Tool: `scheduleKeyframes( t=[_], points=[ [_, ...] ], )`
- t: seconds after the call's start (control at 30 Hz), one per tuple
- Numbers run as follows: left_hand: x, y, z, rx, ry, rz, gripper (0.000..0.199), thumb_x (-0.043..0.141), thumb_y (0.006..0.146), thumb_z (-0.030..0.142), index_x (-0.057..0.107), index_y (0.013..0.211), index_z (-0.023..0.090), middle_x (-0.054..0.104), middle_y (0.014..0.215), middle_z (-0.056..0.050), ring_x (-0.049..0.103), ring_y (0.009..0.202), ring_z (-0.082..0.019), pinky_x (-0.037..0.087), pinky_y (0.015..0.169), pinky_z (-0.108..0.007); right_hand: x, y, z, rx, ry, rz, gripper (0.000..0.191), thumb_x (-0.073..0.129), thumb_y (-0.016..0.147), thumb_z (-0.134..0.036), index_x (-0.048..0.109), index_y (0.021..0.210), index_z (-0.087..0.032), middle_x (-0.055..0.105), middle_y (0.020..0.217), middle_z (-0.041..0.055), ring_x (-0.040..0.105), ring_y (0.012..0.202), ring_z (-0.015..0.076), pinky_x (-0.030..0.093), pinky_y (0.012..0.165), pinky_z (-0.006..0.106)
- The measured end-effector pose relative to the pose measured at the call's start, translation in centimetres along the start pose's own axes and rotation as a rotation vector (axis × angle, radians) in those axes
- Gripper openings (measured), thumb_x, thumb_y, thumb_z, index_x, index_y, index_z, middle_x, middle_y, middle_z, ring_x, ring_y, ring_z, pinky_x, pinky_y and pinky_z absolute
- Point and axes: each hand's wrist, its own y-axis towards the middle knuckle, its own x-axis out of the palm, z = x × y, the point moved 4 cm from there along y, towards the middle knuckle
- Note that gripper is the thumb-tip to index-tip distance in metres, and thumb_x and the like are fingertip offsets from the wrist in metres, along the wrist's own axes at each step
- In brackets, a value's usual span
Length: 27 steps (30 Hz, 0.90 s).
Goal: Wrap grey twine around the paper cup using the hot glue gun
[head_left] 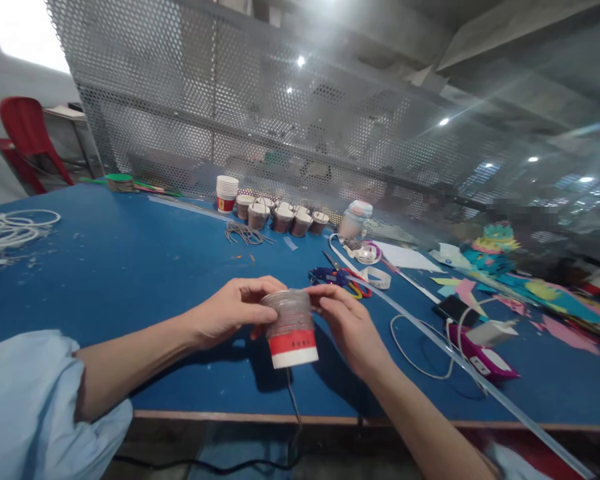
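Head view: a paper cup (294, 343) is held just above the near edge of the blue desk (180, 250), between the person's two hands. Grey cord (291, 312) encircles its upper part in close turns; the lower part, a red band above a white one, is bare, so the winding appears, by judgement, partly complete, with the covered portion somewhat larger than the uncovered. A loose length of cord (294, 399) hangs beneath the cup and passes below the desk edge. Left hand (233, 312): grip closed on the side of the cup, thumb in front, other fingers partly hidden behind. Right hand (353, 328): thumb and fingers drawn together at the cup's upper edge; whether they pinch cup or cord cannot be told. Beyond, a group of small cups (283, 219) with dark sides and pale tops stands beside a stack of paper cups (227, 193), with cut grey strands (245, 233) lying in front. To the right of these are a jar (356, 219), a blue tool (325, 275) and scissors (363, 289); far left lies a coil of white cord (25, 230). Behind rises a perforated metal screen (155, 67).
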Motion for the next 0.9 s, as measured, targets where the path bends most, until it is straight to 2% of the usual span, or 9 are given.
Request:
scheduleKeyframes(
  t=[0.1,0.17,0.27,0.33,0.4,0.53,0.63,0.83,0.9],
  points=[
    [0.2,-0.2,0.1,0.014,0.081,-0.062,0.022,0.072,0.066,0.026,0.072,0.086,0.016,0.059,0.105,-0.008,0.054,0.065,-0.012,0.043,0.047,-0.021,2.7,2.7,0.8,0.160,0.192,-0.118,0.019,0.060,0.068,-0.028,0.066,0.082,-0.018,0.067,0.084,0.0026,0.058,0.076,0.0158,0.045,0.072,0.027],
    [0.1,-0.1,0.1,0.022,0.150,-0.078,0.022,0.072,0.066,0.024,0.072,0.086,0.017,0.060,0.107,-0.008,0.055,0.068,-0.013,0.045,0.049,-0.022,3.9,3.4,1.3,0.251,0.283,-0.191,0.023,0.059,0.064,-0.029,0.066,0.082,-0.017,0.066,0.078,0.0017,0.057,0.070,0.0156,0.045,0.067,0.027],
    [0.1,0.0,0.0,0.068,0.248,-0.092,0.019,0.071,0.066,0.020,0.073,0.085,0.018,0.064,0.104,-0.008,0.060,0.085,-0.019,0.052,0.066,-0.029,4.4,3.4,1.8,0.311,0.316,-0.263,0.027,0.058,0.063,-0.031,0.066,0.085,-0.018,0.066,0.079,0.0024,0.058,0.071,0.0168,0.045,0.069,0.028],
    [0.2,0.0,0.1,0.102,0.274,-0.117,0.019,0.071,0.066,0.018,0.074,0.085,0.020,0.065,0.102,-0.007,0.059,0.097,-0.023,0.051,0.079,-0.034,4.1,3.1,1.8,0.292,0.231,-0.297,0.025,0.058,0.064,-0.029,0.067,0.084,-0.017,0.066,0.082,0.0025,0.057,0.072,0.0158,0.043,0.068,0.026],
    [0.2,0.0,0.0,0.108,0.271,-0.134,0.021,0.071,0.067,0.017,0.074,0.087,0.021,0.065,0.102,-0.007,0.059,0.098,-0.023,0.050,0.083,-0.036,3.5,2.8,1.7,0.249,0.107,-0.332,0.020,0.058,0.066,-0.027,0.067,0.079,-0.016,0.064,0.079,0.0011,0.053,0.069,0.0133,0.039,0.064,0.024],
    [-0.1,-0.1,0.0,0.099,0.250,-0.135,0.022,0.070,0.069,0.017,0.074,0.091,0.021,0.062,0.103,-0.007,0.060,0.094,-0.021,0.050,0.082,-0.036,2.6,2.5,1.1,0.184,-0.069,-0.392,0.021,0.054,0.077,-0.033,0.066,0.077,-0.016,0.059,0.072,-0.0019,0.046,0.062,0.0106,0.034,0.056,0.023],
    [-0.1,-0.1,0.3,0.105,0.235,-0.151,0.023,0.072,0.069,0.018,0.074,0.092,0.021,0.062,0.105,-0.008,0.060,0.096,-0.022,0.050,0.083,-0.036,1.9,2.6,0.5,0.165,-0.176,-0.371,0.026,0.051,0.081,-0.037,0.067,0.077,-0.017,0.060,0.071,-0.0020,0.045,0.060,0.0102,0.030,0.053,0.022],
    [-0.4,0.0,0.5,0.096,0.233,-0.139,0.022,0.072,0.069,0.017,0.074,0.091,0.022,0.061,0.105,-0.007,0.060,0.094,-0.020,0.050,0.081,-0.033,1.0,3.0,-0.3,0.101,-0.211,-0.335,0.025,0.063,0.074,-0.038,0.071,0.072,-0.015,0.060,0.066,-0.0013,0.043,0.060,0.0096,0.030,0.057,0.024],
    [-0.6,0.0,0.4,0.095,0.224,-0.130,0.021,0.072,0.069,0.018,0.075,0.090,0.021,0.060,0.104,-0.007,0.059,0.090,-0.019,0.050,0.075,-0.030,0.8,3.1,-0.2,0.089,-0.202,-0.319,0.024,0.068,0.071,-0.039,0.070,0.070,-0.015,0.059,0.065,-0.0019,0.042,0.059,0.0089,0.029,0.057,0.024]
  ],
)
